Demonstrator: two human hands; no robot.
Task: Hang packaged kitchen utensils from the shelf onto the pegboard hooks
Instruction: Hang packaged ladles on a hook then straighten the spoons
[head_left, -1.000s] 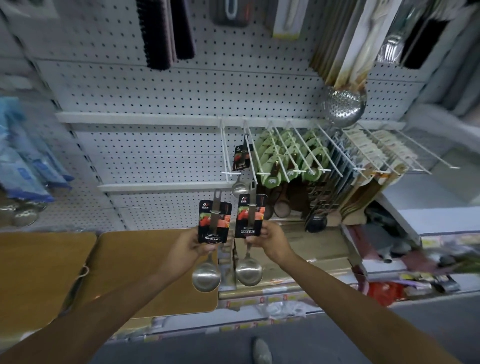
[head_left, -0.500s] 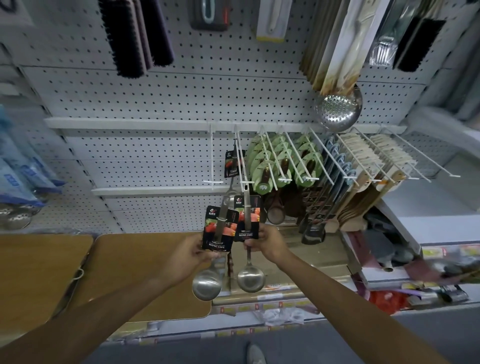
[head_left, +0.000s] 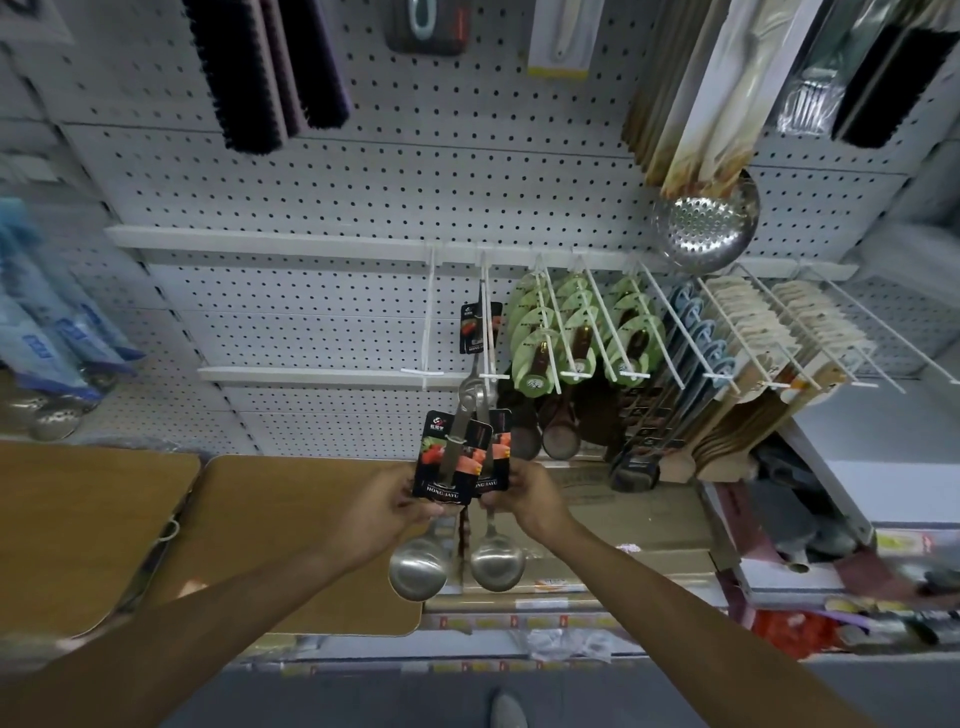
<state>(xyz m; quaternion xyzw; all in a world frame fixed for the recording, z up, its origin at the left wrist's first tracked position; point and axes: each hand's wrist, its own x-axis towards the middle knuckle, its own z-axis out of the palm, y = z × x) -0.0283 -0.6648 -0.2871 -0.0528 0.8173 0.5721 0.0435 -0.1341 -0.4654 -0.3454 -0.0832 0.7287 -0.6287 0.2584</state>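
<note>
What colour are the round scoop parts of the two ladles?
Shiny silver metal on both ladles, seen in the head view.

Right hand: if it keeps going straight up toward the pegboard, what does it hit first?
Probably the ladle already hanging on its white hook, straight above the right hand and its carded ladle. Depth is unclear; it might pass in front.

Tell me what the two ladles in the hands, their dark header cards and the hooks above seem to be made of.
Left ladle and right ladle: likely stainless steel, brushed, going by the dull grey sheen on the bowls. Header cards: glossy printed cardboard, judging by flat stiff edges. Hooks: probably white-coated metal wire, thin and straight.
</note>
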